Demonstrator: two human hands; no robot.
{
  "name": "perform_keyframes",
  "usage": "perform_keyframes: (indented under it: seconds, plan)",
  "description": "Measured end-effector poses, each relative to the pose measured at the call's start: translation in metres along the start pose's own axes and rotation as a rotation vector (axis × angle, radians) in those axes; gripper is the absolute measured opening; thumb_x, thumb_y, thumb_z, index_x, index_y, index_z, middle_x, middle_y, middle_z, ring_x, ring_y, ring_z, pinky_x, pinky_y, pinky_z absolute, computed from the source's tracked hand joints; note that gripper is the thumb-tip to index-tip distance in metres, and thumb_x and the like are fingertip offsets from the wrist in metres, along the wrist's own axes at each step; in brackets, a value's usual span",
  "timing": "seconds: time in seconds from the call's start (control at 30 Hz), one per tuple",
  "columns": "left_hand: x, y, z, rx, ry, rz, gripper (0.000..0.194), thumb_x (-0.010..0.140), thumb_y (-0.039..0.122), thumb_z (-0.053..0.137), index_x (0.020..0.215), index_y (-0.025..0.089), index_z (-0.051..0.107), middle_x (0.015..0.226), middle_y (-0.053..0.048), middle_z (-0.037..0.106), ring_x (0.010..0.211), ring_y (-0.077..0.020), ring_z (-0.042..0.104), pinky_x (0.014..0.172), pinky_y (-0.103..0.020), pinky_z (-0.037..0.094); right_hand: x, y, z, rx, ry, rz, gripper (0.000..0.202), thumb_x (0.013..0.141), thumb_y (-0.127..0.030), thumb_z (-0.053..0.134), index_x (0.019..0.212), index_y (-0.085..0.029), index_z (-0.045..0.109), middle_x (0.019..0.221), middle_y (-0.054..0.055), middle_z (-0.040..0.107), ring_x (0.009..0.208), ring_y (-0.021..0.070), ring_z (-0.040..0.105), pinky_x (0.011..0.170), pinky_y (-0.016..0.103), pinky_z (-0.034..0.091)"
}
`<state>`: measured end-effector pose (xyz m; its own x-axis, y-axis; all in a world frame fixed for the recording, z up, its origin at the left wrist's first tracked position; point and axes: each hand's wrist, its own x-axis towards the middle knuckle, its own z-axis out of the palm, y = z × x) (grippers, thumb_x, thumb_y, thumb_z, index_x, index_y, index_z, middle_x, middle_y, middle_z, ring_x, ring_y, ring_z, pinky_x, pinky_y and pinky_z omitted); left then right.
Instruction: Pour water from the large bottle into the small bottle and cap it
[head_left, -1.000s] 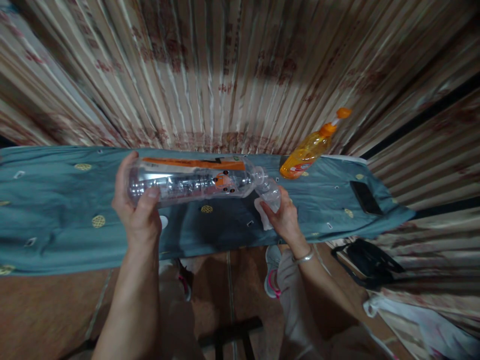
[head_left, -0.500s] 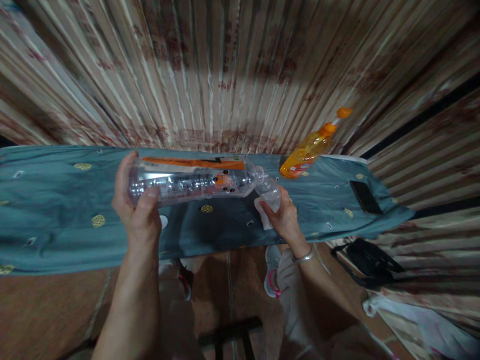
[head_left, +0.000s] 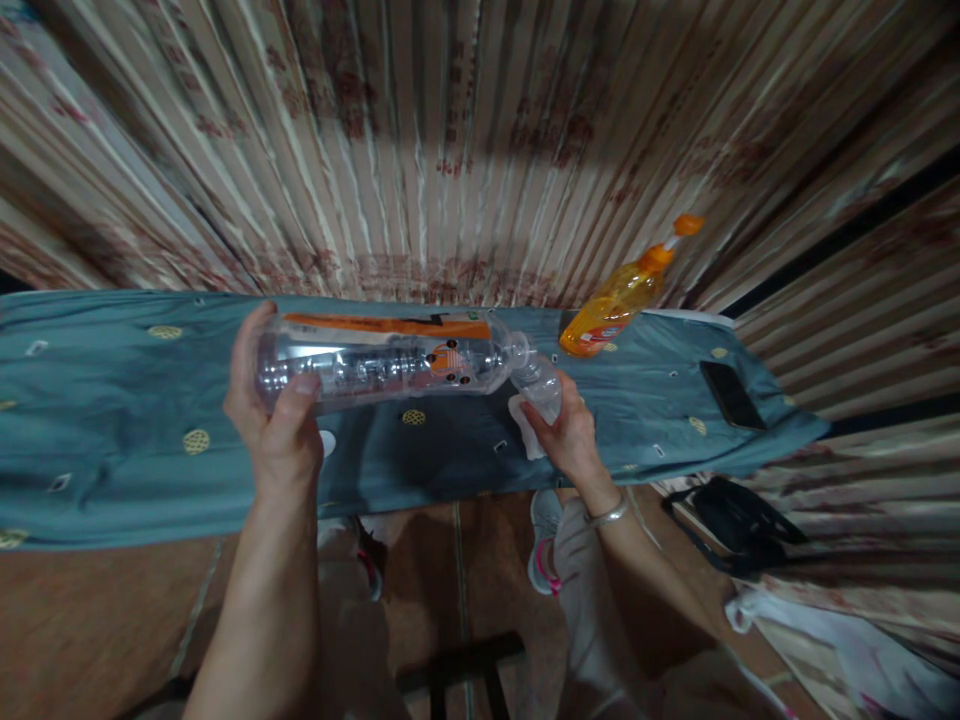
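Note:
My left hand [head_left: 274, 400] is wrapped round the base of a large clear plastic bottle [head_left: 382, 365] with an orange label. The bottle lies nearly level above the cloth, its neck pointing right. At its mouth is a small clear plastic container [head_left: 538, 385], tilted and gripped in my right hand [head_left: 566, 430]. Mouth and container appear to meet; any liquid passing between them is too faint to make out. A white piece [head_left: 527, 425], its kind unclear, shows beside my right thumb. Close to my left wrist lies a round white disc [head_left: 327, 443], perhaps a cap.
Patterned blue-green cloth [head_left: 150, 400] covers the narrow table. An orange dish-soap bottle [head_left: 611, 305] stands at the back right, with a black phone [head_left: 731, 395] farther right. Pleated curtains [head_left: 450, 150] hang behind. A black bag [head_left: 739, 520] sits below the table's right end.

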<state>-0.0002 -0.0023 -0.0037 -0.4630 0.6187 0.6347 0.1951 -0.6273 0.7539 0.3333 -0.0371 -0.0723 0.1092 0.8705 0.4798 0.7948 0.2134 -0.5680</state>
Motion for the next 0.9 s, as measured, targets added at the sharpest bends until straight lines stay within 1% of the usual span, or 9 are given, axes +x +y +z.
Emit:
perform_keyframes:
  seconds: [0.13,0.37,0.53,0.7,0.8,0.9]
  plan:
    - [-0.0001,0.0004,0.0000,0.036,-0.012,0.001,0.081,0.060,0.063,0.073,0.131,0.025,0.069,0.122,-0.005,0.069,0.110,-0.0287,0.063,0.102,-0.047,0.050,0.0001,0.0005,-0.0004,-0.004,-0.005,-0.010,0.061,0.092,-0.049,0.065,0.143,-0.018,0.050,0.132,0.018,0.070,0.120,0.0326,0.069,0.101,0.050,0.058]
    - [0.0003,0.0007,0.0004,-0.009,-0.030,0.033,0.075,0.063,0.058,0.073,0.131,0.027,0.070,0.117,-0.003,0.066,0.107,-0.0256,0.061,0.099,-0.044,0.049,0.0003,0.0000,-0.0007,-0.011,-0.007,0.003,0.061,0.091,-0.049,0.065,0.141,-0.016,0.051,0.128,0.019,0.072,0.116,0.0330,0.071,0.098,0.050,0.059]
    - [0.0001,-0.0001,-0.0003,-0.015,-0.022,0.013,0.078,0.062,0.060,0.076,0.131,0.026,0.070,0.119,-0.004,0.067,0.109,-0.0260,0.061,0.101,-0.044,0.048,0.0006,0.0003,0.0001,-0.009,0.001,-0.005,0.058,0.092,-0.049,0.064,0.139,-0.018,0.052,0.127,0.018,0.072,0.116,0.0326,0.071,0.098,0.050,0.059]
    - [-0.0007,0.0004,-0.0004,0.038,-0.022,0.024,0.079,0.063,0.063,0.071,0.133,0.027,0.068,0.121,-0.004,0.066,0.110,-0.0275,0.062,0.103,-0.046,0.049,0.0008,-0.0001,-0.0001,-0.011,0.003,-0.005,0.059,0.091,-0.049,0.065,0.140,-0.018,0.051,0.128,0.017,0.072,0.116,0.0327,0.071,0.098,0.050,0.059]
    - [-0.0005,0.0000,-0.0008,0.050,-0.030,0.031,0.080,0.064,0.063,0.070,0.134,0.026,0.067,0.123,-0.005,0.066,0.112,-0.0282,0.061,0.103,-0.047,0.050,0.0008,-0.0007,-0.0003,-0.009,0.003,-0.004,0.058,0.091,-0.048,0.065,0.140,-0.018,0.051,0.126,0.017,0.072,0.115,0.0327,0.072,0.098,0.050,0.059]
    - [-0.0003,-0.0005,-0.0011,0.059,-0.034,0.025,0.081,0.064,0.062,0.070,0.135,0.024,0.067,0.121,-0.005,0.066,0.110,-0.0272,0.061,0.102,-0.046,0.050,0.0007,-0.0007,-0.0004,-0.002,0.000,-0.004,0.059,0.091,-0.047,0.065,0.140,-0.017,0.051,0.128,0.018,0.072,0.116,0.0330,0.071,0.098,0.050,0.059]
